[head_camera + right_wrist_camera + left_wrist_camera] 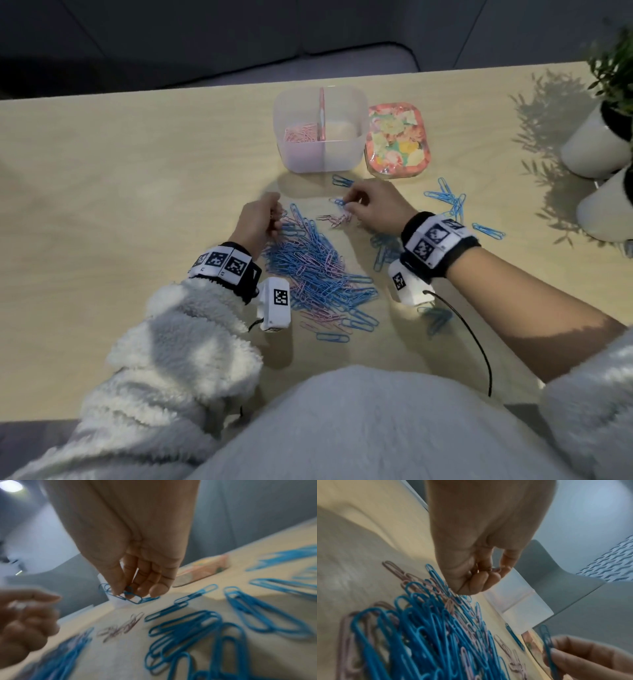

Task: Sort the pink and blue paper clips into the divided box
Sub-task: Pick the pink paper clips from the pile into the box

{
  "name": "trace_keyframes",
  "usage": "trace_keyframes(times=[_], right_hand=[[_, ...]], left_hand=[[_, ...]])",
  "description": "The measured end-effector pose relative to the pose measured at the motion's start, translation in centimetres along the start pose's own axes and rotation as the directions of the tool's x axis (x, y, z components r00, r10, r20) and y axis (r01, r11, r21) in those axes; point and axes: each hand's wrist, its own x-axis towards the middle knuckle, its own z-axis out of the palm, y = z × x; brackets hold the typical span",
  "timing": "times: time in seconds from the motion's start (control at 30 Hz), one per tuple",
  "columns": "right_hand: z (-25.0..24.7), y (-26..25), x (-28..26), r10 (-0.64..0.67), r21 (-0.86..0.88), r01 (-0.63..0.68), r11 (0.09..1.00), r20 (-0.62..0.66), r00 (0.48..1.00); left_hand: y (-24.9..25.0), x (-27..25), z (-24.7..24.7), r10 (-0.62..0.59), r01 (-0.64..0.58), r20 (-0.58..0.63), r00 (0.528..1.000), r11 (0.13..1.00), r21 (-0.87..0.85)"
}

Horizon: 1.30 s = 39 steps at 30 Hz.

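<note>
A translucent divided box point(356, 102) stands at the back of the table; its left compartment holds pink clips point(301, 133), and I see nothing in the right one. A mixed pile of blue and pink clips point(315, 270) point(423, 635) lies between my wrists. My left hand point(262, 219) point(481, 574) hovers at the pile's far left end, fingers curled round thin pink clips that barely show. My right hand point(366, 205) point(137, 588) pinches a few blue clips point(337, 202) point(120, 595) just above the table. A small pink cluster point(335, 219) point(123, 627) lies below them.
A floral tin point(397, 140) sits right of the box. Loose blue clips point(448, 200) point(257, 608) are scattered to the right and under my right wrist. Two white plant pots point(596, 144) stand at the right edge. A black cable point(479, 349) trails from the right wrist camera.
</note>
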Motion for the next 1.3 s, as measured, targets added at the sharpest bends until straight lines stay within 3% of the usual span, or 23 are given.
trace_keyframes(times=[0.07, 0.17, 0.23, 0.3, 0.37, 0.43, 0.47, 0.53, 0.63, 0.9, 1.0, 1.07, 1.2, 1.23, 1.3], right_hand=[[-0.9, 1.0, -0.5, 0.121, 0.203, -0.106, 0.973, -0.064, 0.991], [-1.9, 2.5, -1.5, 0.326, 0.565, -0.274, 0.778, 0.008, 0.945], [-2.3, 3.5, -2.0, 0.367, 0.588, -0.314, 0.745, 0.032, 0.930], [-2.6, 4.0, -2.3, 0.350, 0.412, -0.308, 0.857, -0.029, 0.936], [-2.6, 4.0, -2.5, 0.288, 0.085, -0.278, 0.957, -0.153, 0.945], [-2.1, 3.2, -2.5, 0.148, -0.181, -0.194, 0.964, -0.242, 0.959], [-1.8, 2.5, -2.5, 0.080, -0.230, -0.134, 0.964, -0.233, 0.969], [-0.9, 1.2, -1.8, 0.008, -0.260, -0.034, 0.965, -0.098, 0.995], [0.6, 0.1, -0.5, 0.009, -0.346, 0.021, 0.938, 0.083, 0.997], [1.7, 0.3, -0.3, 0.005, -0.292, 0.004, 0.956, 0.031, 1.000], [1.6, 0.7, -0.3, 0.025, -0.265, -0.023, 0.964, 0.006, 1.000], [1.5, 0.9, -0.2, 0.049, -0.260, -0.045, 0.964, 0.009, 0.999], [1.7, 0.5, -0.4, 0.064, -0.346, -0.040, 0.937, 0.059, 0.996], [1.9, 0.3, -0.5, 0.058, -0.393, -0.018, 0.919, 0.091, 0.994], [1.9, -0.2, -0.6, 0.029, -0.485, 0.048, 0.873, 0.149, 0.988]], left_hand=[[-0.1, 0.1, 0.2, 0.064, -0.064, 0.002, 0.998, 0.994, 0.092], [0.0, 0.2, 1.1, 0.148, -0.160, 0.068, 0.987, 0.955, 0.249], [0.0, 0.4, 2.2, 0.216, -0.256, 0.141, 0.966, 0.874, 0.413], [0.2, 0.5, 3.6, 0.258, -0.346, 0.232, 0.938, 0.742, 0.574], [0.4, 0.6, 4.8, 0.275, -0.412, 0.308, 0.911, 0.562, 0.717], [0.3, 0.9, 5.6, 0.305, -0.474, 0.375, 0.876, 0.389, 0.790], [0.2, 1.0, 5.9, 0.320, -0.492, 0.392, 0.862, 0.347, 0.798], [0.0, 0.9, 6.2, 0.338, -0.506, 0.403, 0.850, 0.313, 0.804], [-0.2, 0.7, 6.4, 0.362, -0.507, 0.403, 0.840, 0.262, 0.821], [-0.7, 0.4, 5.1, 0.318, -0.527, 0.454, 0.832, 0.199, 0.826], [0.3, 0.2, 4.3, 0.367, -0.535, 0.432, 0.824, 0.253, 0.806], [2.0, 0.0, 3.9, 0.483, -0.560, 0.388, 0.785, 0.285, 0.778], [7.6, 1.0, 3.5, 0.703, -0.598, 0.293, 0.648, 0.232, 0.767], [8.9, 1.8, 3.4, 0.708, -0.578, 0.271, 0.652, 0.232, 0.783], [11.0, 3.4, 3.5, 0.668, -0.497, 0.241, 0.704, 0.220, 0.840]])
